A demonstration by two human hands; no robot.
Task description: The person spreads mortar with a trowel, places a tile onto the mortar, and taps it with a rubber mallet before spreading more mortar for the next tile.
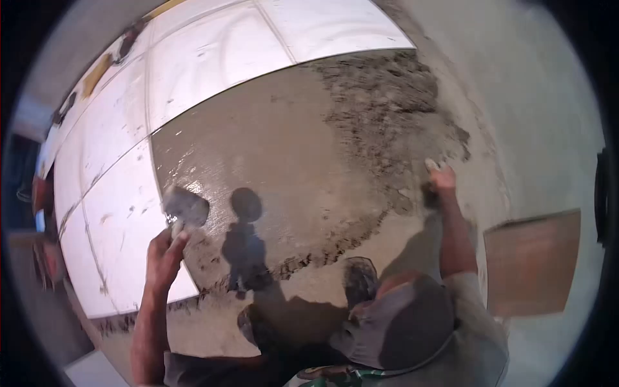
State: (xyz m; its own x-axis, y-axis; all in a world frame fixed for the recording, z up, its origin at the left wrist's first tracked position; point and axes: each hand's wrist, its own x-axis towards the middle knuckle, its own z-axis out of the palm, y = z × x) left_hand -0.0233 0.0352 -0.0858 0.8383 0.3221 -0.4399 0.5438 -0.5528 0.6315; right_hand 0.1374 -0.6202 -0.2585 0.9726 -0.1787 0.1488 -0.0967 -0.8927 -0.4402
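My left hand (166,255) is closed around the handle of a trowel (191,206). The trowel's blade rests at or just above the wet mortar bed (258,135), by the edge of a white tile. My right hand (442,178) is closed at the right side of the mortar, beside its rough, lumpy part (387,97). Something dark shows under that hand, but I cannot make out what it holds. The middle of the mortar looks smooth and shiny, and its near edge is crumbly.
Large white tiles (213,58) border the mortar at the back and left. A brown box-like panel (532,264) stands at the right by the grey wall (535,97). My bent knee (400,322) and shoes (360,278) are close to the mortar's near edge.
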